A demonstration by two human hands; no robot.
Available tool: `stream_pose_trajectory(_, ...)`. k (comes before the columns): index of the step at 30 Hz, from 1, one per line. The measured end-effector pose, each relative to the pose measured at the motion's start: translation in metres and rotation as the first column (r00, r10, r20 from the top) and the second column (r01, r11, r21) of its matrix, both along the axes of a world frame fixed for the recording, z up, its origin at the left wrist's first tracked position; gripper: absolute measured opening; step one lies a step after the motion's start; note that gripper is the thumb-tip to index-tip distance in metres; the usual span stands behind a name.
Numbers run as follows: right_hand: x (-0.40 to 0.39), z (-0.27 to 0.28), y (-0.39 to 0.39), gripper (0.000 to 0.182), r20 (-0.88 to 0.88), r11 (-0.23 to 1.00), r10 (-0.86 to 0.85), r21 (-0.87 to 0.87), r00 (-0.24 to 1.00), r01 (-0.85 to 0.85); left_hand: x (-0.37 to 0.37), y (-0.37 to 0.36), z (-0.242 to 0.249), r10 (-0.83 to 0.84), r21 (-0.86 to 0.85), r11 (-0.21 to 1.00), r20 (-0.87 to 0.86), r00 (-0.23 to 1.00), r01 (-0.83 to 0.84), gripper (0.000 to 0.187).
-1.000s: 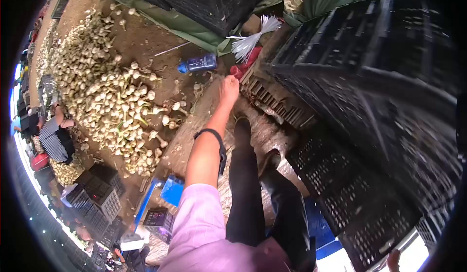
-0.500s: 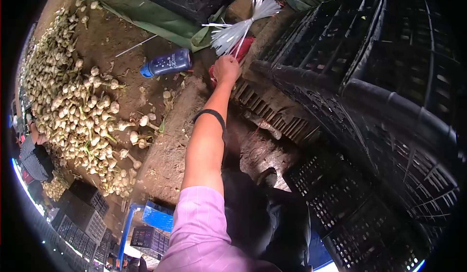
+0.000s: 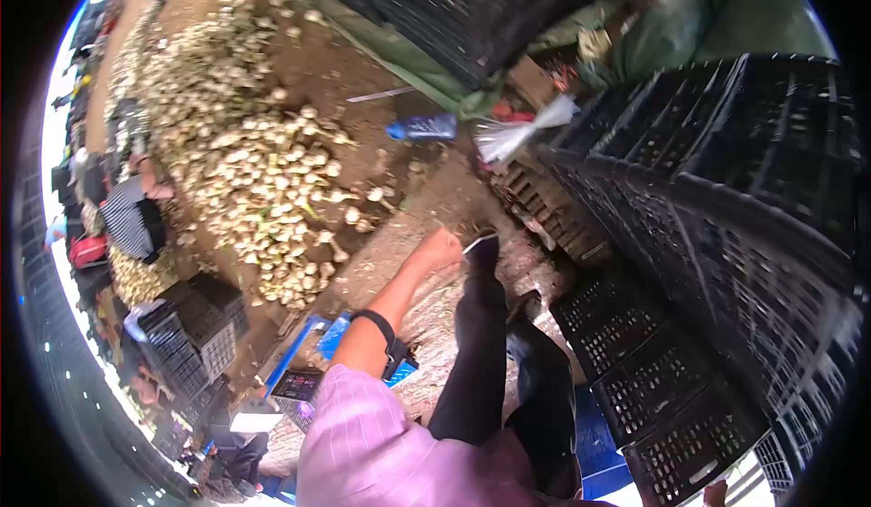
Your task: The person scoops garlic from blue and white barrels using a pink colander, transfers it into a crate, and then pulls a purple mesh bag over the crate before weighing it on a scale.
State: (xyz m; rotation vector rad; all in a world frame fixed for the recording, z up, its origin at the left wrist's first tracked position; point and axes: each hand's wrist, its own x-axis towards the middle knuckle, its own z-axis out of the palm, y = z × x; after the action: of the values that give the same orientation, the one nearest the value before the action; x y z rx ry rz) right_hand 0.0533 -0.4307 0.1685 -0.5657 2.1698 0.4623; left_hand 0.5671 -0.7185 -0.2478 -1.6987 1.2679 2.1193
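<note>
My left hand (image 3: pixel 442 248) is closed above the dirt floor, in front of my shoe. A short length of thin white plastic strip (image 3: pixel 474 245) shows beside its fingers. Farther off, a fanned bundle of white plastic strips (image 3: pixel 522 135) lies by the tall black crates. At the bottom edge, a small bit of skin beside a black crate (image 3: pixel 694 457) appears to be my right hand (image 3: pixel 715 493); its fingers are mostly cut off by the frame.
Garlic bulbs (image 3: pixel 272 180) lie in a large heap on the left. Near the bundle is a blue bottle (image 3: pixel 425 127). Stacked black plastic crates (image 3: pixel 689 208) wall in the right side. Another person (image 3: pixel 132 212) sits beside the heap. A wooden pallet (image 3: pixel 535 199) lies by the crates.
My left hand has drawn back from the white bundle toward my body, a strip showing at its fingers. The view has shifted, and a bit of skin has appeared at the bottom right.
</note>
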Motion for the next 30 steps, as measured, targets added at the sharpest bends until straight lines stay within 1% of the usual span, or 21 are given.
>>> stream_pose_trajectory(1,0.001,0.004,-0.003,0.023,0.021,0.999,0.019,-0.028,1.0,-0.018,0.019,-0.002,0.029,0.244,0.07,0.969,-0.126,0.961,-0.237,0.011)
stream_pose_trajectory(2,0.003,0.01,0.001,0.023,0.031,0.998,0.027,-0.065,0.999,-0.025,0.023,-0.008,0.075,0.522,0.081,0.853,-0.143,0.841,-0.516,0.011)
stream_pose_trajectory(3,0.003,0.012,0.0,0.023,0.047,0.994,0.042,-0.098,0.998,-0.037,0.033,-0.004,0.098,0.663,0.03,0.744,-0.167,0.73,-0.668,0.01)
stream_pose_trajectory(4,0.003,0.014,0.001,0.023,0.067,0.989,0.064,-0.136,0.996,-0.054,0.038,0.003,0.12,0.753,-0.043,0.647,-0.121,0.647,-0.761,0.01)
stream_pose_trajectory(5,0.002,0.017,0.001,0.023,0.081,0.982,0.087,-0.172,0.993,-0.072,0.042,0.015,0.128,0.771,-0.144,0.621,-0.069,0.633,-0.771,0.011)
stream_pose_trajectory(6,-0.001,0.021,0.003,0.022,0.096,0.975,0.105,-0.205,0.99,-0.083,0.041,0.03,0.145,0.799,-0.159,0.583,-0.066,0.598,-0.797,0.011)
stream_pose_trajectory(8,-0.006,0.033,0.017,0.022,0.121,0.958,0.146,-0.267,0.982,-0.109,0.026,0.063,0.187,0.789,-0.193,0.583,-0.096,0.607,-0.789,0.011)
stream_pose_trajectory(12,-0.03,0.054,0.064,0.022,0.151,0.906,0.224,-0.395,0.963,-0.149,-0.018,0.141,0.242,0.801,-0.205,0.54,-0.171,0.574,-0.816,0.011)
stream_pose_trajectory(14,-0.043,0.065,0.089,0.022,0.162,0.884,0.261,-0.436,0.952,-0.168,-0.033,0.181,0.22,0.545,-0.406,0.725,-0.155,0.824,-0.556,0.012)
stream_pose_trajectory(15,-0.05,0.07,0.099,0.022,0.165,0.872,0.279,-0.456,0.946,-0.178,-0.038,0.198,0.214,0.395,-0.5,0.77,-0.115,0.911,-0.397,0.013)
stream_pose_trajectory(16,-0.057,0.076,0.111,0.022,0.158,0.861,0.292,-0.473,0.943,-0.188,-0.057,0.22,0.249,0.84,-0.013,0.485,-0.272,0.47,-0.874,0.01)
stream_pose_trajectory(19,-0.089,0.095,0.143,0.021,0.132,0.832,0.332,-0.507,0.934,-0.224,-0.096,0.268,0.301,0.864,-0.085,0.424,-0.263,0.43,-0.902,0.006)
stream_pose_trajectory(20,-0.102,0.103,0.151,0.021,0.118,0.827,0.343,-0.509,0.932,-0.24,-0.103,0.28,0.302,0.843,-0.138,0.441,-0.276,0.462,-0.887,0.013)
stream_pose_trajectory(22,-0.138,0.117,0.169,0.021,0.076,0.817,0.368,-0.502,0.927,-0.283,-0.105,0.291,0.294,0.835,-0.115,0.409,-0.354,0.422,-0.905,0.013)
stream_pose_trajectory(23,-0.163,0.124,0.179,0.021,0.051,0.814,0.389,-0.487,0.92,-0.317,-0.108,0.299,0.276,0.823,-0.087,0.422,-0.381,0.421,-0.903,0.013)
stream_pose_trajectory(25,-0.203,0.148,0.209,0.021,-0.004,0.809,0.448,-0.422,0.894,-0.408,-0.103,0.3,0.316,0.701,-0.244,0.58,-0.336,0.629,-0.777,0.012)
stream_pose_trajectory(26,-0.216,0.16,0.225,0.021,-0.027,0.8,0.499,-0.37,0.866,-0.472,-0.086,0.294,0.262,0.569,-0.286,0.628,-0.466,0.677,-0.724,0.012)
stream_pose_trajectory(27,-0.223,0.172,0.238,0.021,-0.038,0.78,0.556,-0.32,0.83,-0.537,-0.099,0.29,0.313,0.643,-0.333,0.601,-0.339,0.687,-0.727,0.012)
stream_pose_trajectory(28,-0.227,0.179,0.251,0.021,-0.041,0.753,0.611,-0.278,0.79,-0.597,-0.114,0.278,0.322,0.754,-0.247,0.485,-0.369,0.544,-0.839,0.009)
stream_pose_trajectory(29,-0.227,0.183,0.258,0.021,-0.033,0.72,0.662,-0.252,0.749,-0.647,-0.114,0.259,0.29,0.712,0.119,0.438,-0.651,0.263,-0.891,0.013)
stream_pose_trajectory(30,-0.227,0.18,0.259,0.021,-0.046,0.679,0.707,-0.237,0.706,-0.695,-0.127,0.244,0.329,0.799,0.08,0.451,-0.479,0.363,-0.889,0.016)
